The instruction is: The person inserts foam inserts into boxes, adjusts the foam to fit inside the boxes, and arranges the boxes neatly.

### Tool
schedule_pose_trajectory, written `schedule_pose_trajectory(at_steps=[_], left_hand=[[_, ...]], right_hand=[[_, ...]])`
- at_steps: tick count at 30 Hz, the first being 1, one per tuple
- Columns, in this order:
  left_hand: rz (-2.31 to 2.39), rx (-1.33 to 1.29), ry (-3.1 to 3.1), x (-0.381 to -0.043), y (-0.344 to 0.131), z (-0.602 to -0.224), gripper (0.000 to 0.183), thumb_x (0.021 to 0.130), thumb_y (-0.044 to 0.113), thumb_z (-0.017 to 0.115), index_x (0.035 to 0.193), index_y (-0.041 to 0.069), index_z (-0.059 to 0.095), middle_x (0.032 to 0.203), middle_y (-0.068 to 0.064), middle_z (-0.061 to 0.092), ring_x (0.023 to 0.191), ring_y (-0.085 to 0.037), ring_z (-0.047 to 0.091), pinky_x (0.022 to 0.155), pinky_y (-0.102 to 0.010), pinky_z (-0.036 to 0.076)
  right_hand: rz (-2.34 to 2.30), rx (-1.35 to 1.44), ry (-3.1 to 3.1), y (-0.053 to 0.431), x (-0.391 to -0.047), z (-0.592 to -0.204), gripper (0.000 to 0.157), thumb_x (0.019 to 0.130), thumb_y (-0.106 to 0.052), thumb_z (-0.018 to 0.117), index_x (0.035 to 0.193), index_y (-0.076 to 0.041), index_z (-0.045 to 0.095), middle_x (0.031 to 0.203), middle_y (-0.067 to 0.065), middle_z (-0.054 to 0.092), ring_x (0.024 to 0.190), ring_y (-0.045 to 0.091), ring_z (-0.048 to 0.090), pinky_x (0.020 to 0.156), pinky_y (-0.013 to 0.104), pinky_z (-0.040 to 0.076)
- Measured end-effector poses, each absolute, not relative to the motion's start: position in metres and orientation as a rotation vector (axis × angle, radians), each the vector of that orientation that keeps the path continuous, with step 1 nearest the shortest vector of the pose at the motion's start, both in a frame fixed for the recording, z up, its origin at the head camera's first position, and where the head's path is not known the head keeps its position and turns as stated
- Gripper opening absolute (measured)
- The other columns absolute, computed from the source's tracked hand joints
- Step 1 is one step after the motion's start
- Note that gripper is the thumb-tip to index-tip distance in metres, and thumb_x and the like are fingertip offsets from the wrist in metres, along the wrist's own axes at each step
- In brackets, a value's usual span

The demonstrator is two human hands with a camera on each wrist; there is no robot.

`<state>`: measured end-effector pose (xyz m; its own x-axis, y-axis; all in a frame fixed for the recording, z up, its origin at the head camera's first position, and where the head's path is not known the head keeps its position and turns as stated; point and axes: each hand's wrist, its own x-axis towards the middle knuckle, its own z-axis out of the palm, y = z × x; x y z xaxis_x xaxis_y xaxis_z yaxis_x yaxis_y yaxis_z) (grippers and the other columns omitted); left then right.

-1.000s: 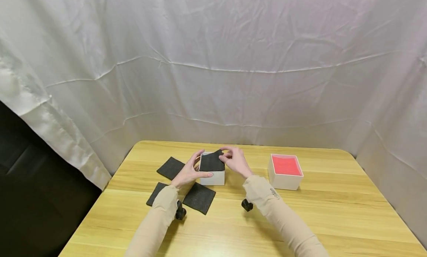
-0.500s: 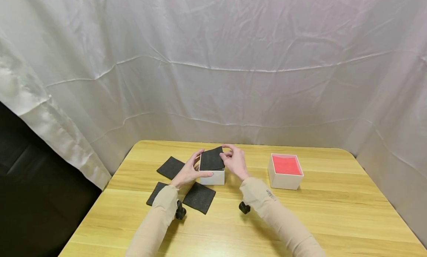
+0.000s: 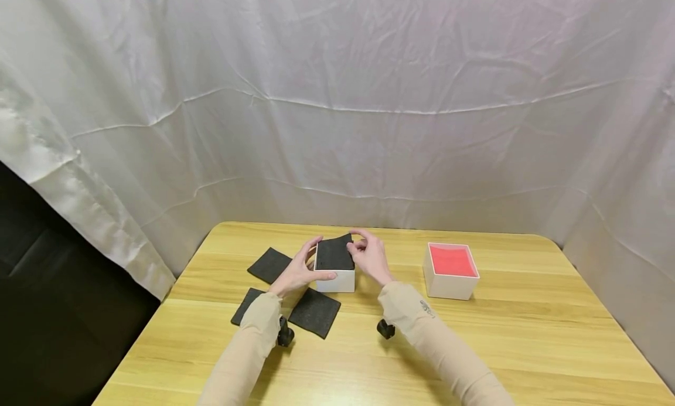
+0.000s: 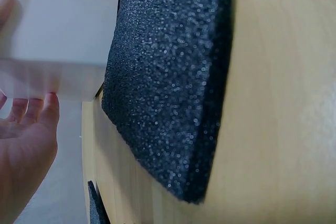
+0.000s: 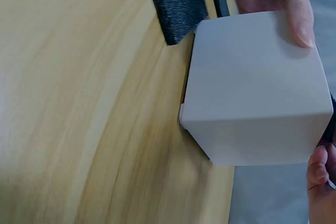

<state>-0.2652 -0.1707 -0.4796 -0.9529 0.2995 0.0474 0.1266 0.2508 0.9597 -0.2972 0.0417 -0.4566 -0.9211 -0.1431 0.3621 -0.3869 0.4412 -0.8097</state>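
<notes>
In the head view a white square box (image 3: 336,283) stands at the table's left middle. My left hand (image 3: 297,272) grips it from the left, thumb across the front and fingers along the side. A square black foam sheet (image 3: 334,255) lies over the box's opening, its back right corner raised. My right hand (image 3: 372,259) pinches that sheet at its right edge. In the left wrist view the left hand's fingers (image 4: 50,109) touch the box's side wall. The right wrist view shows the box (image 5: 257,72) front on, with the left thumb (image 5: 302,27) on it. The box's inside is hidden.
More black foam sheets lie on the wooden table (image 3: 501,347): one at the back left (image 3: 270,265), one partly under the left forearm (image 3: 246,305), and one before the box (image 3: 315,313). Another white box (image 3: 450,287) with a red inside (image 3: 452,261) stands to the right.
The right hand has shifted slightly and lifted the black foam sheet's back right corner, which has since dipped a little. The left hand and the box have stayed in place.
</notes>
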Motion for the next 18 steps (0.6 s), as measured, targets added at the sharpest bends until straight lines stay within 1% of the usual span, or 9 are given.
schedule_pose_trajectory(at_steps=[3, 6, 8, 10, 12, 14, 16, 18], left_hand=[[1.792, 0.406, 2.366, -0.2652, -0.1706, -0.4790, 0.100, 0.082, 0.022, 0.084, 0.160, 0.025, 0.021, 0.169, -0.005, 0.015, 0.158, -0.034, 0.010, 0.126, -0.057, 0.020], [1.795, 0.403, 2.363, -0.2651, -0.1709, -0.4789, 0.100, 0.082, 0.021, 0.084, 0.160, 0.025, 0.021, 0.169, -0.006, 0.016, 0.158, -0.033, 0.011, 0.126, -0.057, 0.020], [1.803, 0.404, 2.355, -0.2657, -0.1711, -0.4792, 0.099, 0.082, 0.020, 0.084, 0.160, 0.025, 0.022, 0.169, -0.007, 0.016, 0.158, -0.032, 0.011, 0.126, -0.056, 0.021], [1.811, 0.407, 2.348, -0.2659, -0.1711, -0.4794, 0.100, 0.082, 0.019, 0.084, 0.160, 0.024, 0.022, 0.169, -0.007, 0.016, 0.159, -0.032, 0.011, 0.126, -0.055, 0.021], [1.816, 0.408, 2.340, -0.2662, -0.1710, -0.4797, 0.100, 0.082, 0.018, 0.084, 0.160, 0.023, 0.022, 0.170, -0.008, 0.016, 0.159, -0.031, 0.012, 0.126, -0.054, 0.022], [1.821, 0.405, 2.335, -0.2662, -0.1708, -0.4797, 0.100, 0.082, 0.017, 0.084, 0.160, 0.023, 0.022, 0.169, -0.007, 0.016, 0.159, -0.030, 0.012, 0.126, -0.053, 0.022], [1.822, 0.405, 2.331, -0.2661, -0.1707, -0.4797, 0.100, 0.082, 0.017, 0.084, 0.160, 0.023, 0.021, 0.169, -0.007, 0.016, 0.159, -0.030, 0.012, 0.126, -0.054, 0.022], [1.818, 0.402, 2.334, -0.2662, -0.1707, -0.4797, 0.100, 0.082, 0.018, 0.084, 0.160, 0.023, 0.021, 0.169, -0.007, 0.016, 0.159, -0.030, 0.012, 0.126, -0.054, 0.022]], right_hand=[[1.460, 0.477, -2.483, 0.0425, -0.2983, -0.4546, 0.031, 0.090, -0.006, 0.066, 0.121, -0.001, 0.070, 0.081, 0.012, 0.078, 0.065, 0.009, 0.064, 0.063, 0.022, 0.049], [1.346, 0.523, -2.533, 0.0426, -0.2992, -0.4524, 0.031, 0.091, -0.009, 0.066, 0.119, 0.000, 0.071, 0.080, 0.010, 0.078, 0.068, 0.015, 0.067, 0.065, 0.026, 0.051], [1.261, 0.560, -2.548, 0.0426, -0.2999, -0.4512, 0.030, 0.091, -0.010, 0.066, 0.119, 0.001, 0.071, 0.080, 0.009, 0.078, 0.075, 0.021, 0.070, 0.070, 0.032, 0.054], [1.184, 0.600, -2.544, 0.0431, -0.3005, -0.4512, 0.028, 0.092, -0.011, 0.067, 0.116, 0.001, 0.072, 0.082, 0.009, 0.078, 0.085, 0.027, 0.071, 0.078, 0.039, 0.055], [1.123, 0.642, -2.530, 0.0442, -0.3009, -0.4519, 0.026, 0.091, -0.011, 0.068, 0.114, 0.001, 0.074, 0.086, 0.010, 0.078, 0.094, 0.031, 0.068, 0.086, 0.044, 0.053], [1.074, 0.685, -2.518, 0.0455, -0.3016, -0.4531, 0.025, 0.090, -0.010, 0.069, 0.111, 0.002, 0.075, 0.094, 0.013, 0.076, 0.102, 0.034, 0.064, 0.091, 0.047, 0.050], [1.042, 0.714, -2.519, 0.0473, -0.3026, -0.4552, 0.024, 0.090, -0.010, 0.070, 0.110, 0.002, 0.075, 0.100, 0.015, 0.072, 0.105, 0.035, 0.059, 0.093, 0.049, 0.047], [1.033, 0.733, -2.521, 0.0490, -0.3041, -0.4571, 0.025, 0.088, -0.009, 0.071, 0.110, 0.003, 0.075, 0.104, 0.016, 0.068, 0.104, 0.034, 0.057, 0.092, 0.048, 0.047]])
